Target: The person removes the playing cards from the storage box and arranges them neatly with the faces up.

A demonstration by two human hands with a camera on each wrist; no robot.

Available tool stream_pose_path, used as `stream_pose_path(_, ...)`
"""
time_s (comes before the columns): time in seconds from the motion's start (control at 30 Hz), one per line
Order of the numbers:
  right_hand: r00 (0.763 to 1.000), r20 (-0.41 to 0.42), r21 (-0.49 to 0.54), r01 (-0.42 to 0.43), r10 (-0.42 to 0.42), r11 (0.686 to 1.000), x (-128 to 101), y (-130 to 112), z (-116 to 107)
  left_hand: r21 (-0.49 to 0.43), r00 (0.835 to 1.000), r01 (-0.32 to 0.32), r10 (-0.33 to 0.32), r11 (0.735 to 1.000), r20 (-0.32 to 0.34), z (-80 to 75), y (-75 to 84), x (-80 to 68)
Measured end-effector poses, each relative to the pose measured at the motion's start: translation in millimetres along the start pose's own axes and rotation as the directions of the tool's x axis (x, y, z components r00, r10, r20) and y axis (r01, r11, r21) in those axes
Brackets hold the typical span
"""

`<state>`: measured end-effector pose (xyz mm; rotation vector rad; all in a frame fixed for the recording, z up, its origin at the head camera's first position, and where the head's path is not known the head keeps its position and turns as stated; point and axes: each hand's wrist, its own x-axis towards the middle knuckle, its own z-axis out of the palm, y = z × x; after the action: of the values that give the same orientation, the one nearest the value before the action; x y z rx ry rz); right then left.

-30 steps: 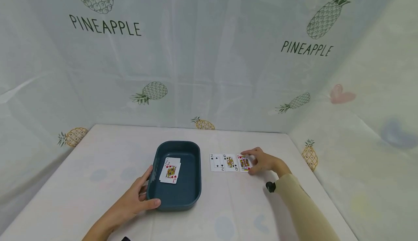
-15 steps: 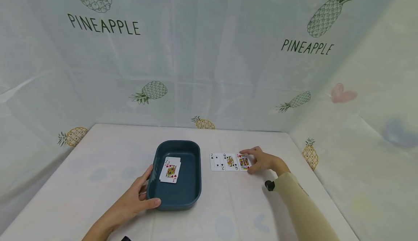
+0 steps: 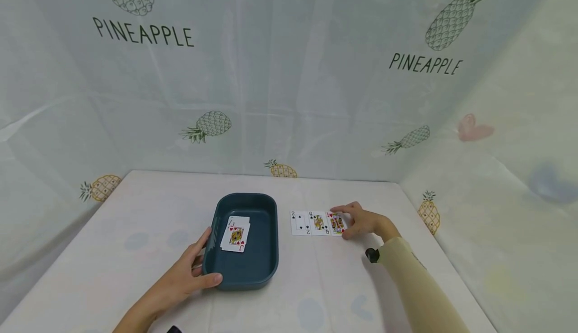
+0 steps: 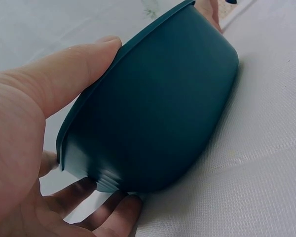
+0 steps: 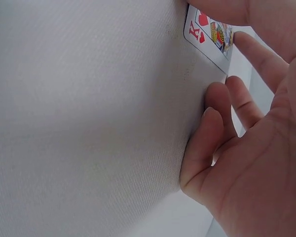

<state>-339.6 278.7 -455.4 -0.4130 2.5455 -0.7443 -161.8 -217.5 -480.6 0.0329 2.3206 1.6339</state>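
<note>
My left hand (image 3: 182, 273) grips the left side of a dark teal tray (image 3: 253, 273), its thumb at the near rim and its fingers along the outer wall; the left wrist view has this up close. Inside the tray lies a jack of hearts (image 3: 236, 234) on at least one other card. My right hand (image 3: 367, 221) holds a king of hearts (image 3: 336, 222) flat on the table, index finger at its far edge and thumb at its near edge. Left of it lie a queen of a black suit (image 3: 318, 223) and a two of spades (image 3: 300, 223), face up in one row.
A white cloth covers the table (image 3: 289, 303). Behind it hangs a pale curtain (image 3: 316, 97) printed with pineapples, and similar cloth rises at both sides. The right forearm wears a beige sleeve (image 3: 420, 288), with a black object (image 3: 372, 256) at the wrist.
My right hand has slid slightly to the left with the king of hearts, bringing it up against the queen. The left hand and the tray stay put.
</note>
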Motion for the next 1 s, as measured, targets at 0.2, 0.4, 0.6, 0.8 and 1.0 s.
stream_pose_path(0.2,1.000,-0.005,0.008,-0.020,0.020,1.000,2.1,-0.6,0.0,-0.010,1.000,-0.005,0.005,1.000,0.005,-0.3,0.1,0.8)
stream_pose_path(0.4,1.000,-0.004,0.005,-0.023,0.023,1.000,2.6,-2.4,-1.4,-0.005,1.000,-0.001,0.001,1.000,0.001,-0.7,-0.1,0.9)
stream_pose_path(0.6,0.999,-0.004,0.026,-0.036,0.037,0.999,3.9,-2.2,-1.5,-0.007,1.000,-0.001,0.001,1.000,0.003,-0.9,-0.2,0.4)
stream_pose_path(0.8,0.999,-0.001,0.026,-0.033,0.033,0.999,4.6,0.9,-1.0,0.001,1.000,0.000,0.000,1.000,0.002,-0.4,2.2,-0.7)
stream_pose_path(1.0,0.999,-0.007,0.025,-0.031,0.031,0.999,3.5,1.0,0.1,0.011,1.000,0.000,0.000,1.000,0.001,0.3,3.0,-1.1)
